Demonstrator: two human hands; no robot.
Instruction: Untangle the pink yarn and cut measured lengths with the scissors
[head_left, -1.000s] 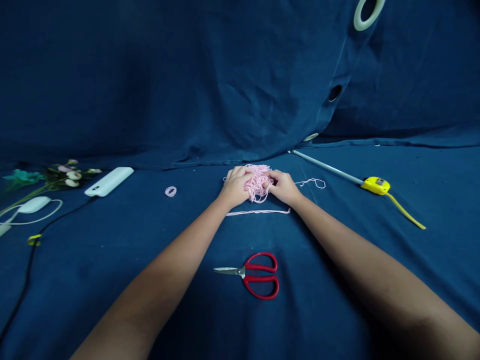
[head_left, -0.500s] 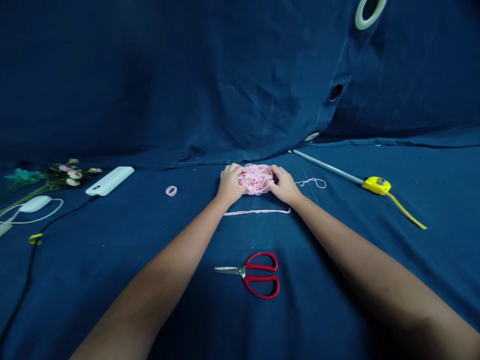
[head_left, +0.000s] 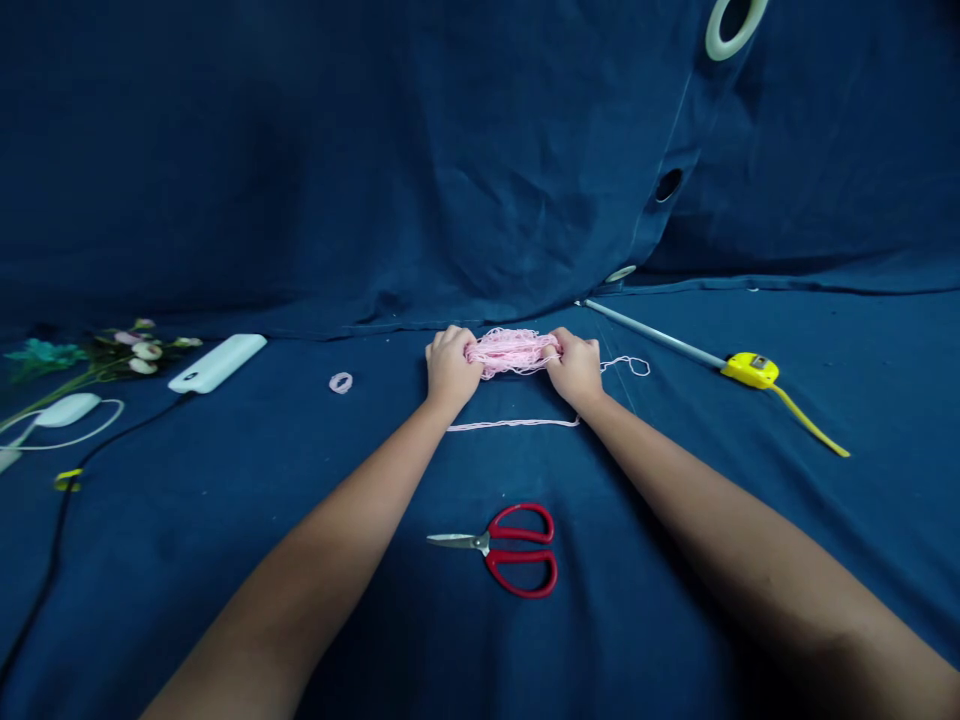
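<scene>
A bundle of pink yarn [head_left: 512, 351] is stretched flat between my two hands on the dark blue cloth [head_left: 675, 560]. My left hand [head_left: 448, 366] is closed on its left end and my right hand [head_left: 574, 365] is closed on its right end. A cut length of pink yarn [head_left: 514, 424] lies just in front of my wrists. Another loose strand [head_left: 626, 364] trails off to the right of my right hand.
Red-handled scissors [head_left: 504, 549] lie near me between my forearms. A yellow tape measure [head_left: 750, 369] with its blade out lies to the right. At the left are a small yarn loop [head_left: 340, 382], a white power bank [head_left: 217, 363], a white cable [head_left: 67, 412] and artificial flowers [head_left: 112, 352].
My hands have moved apart, pulling the loose pink clump out into a flat, wider bundle.
</scene>
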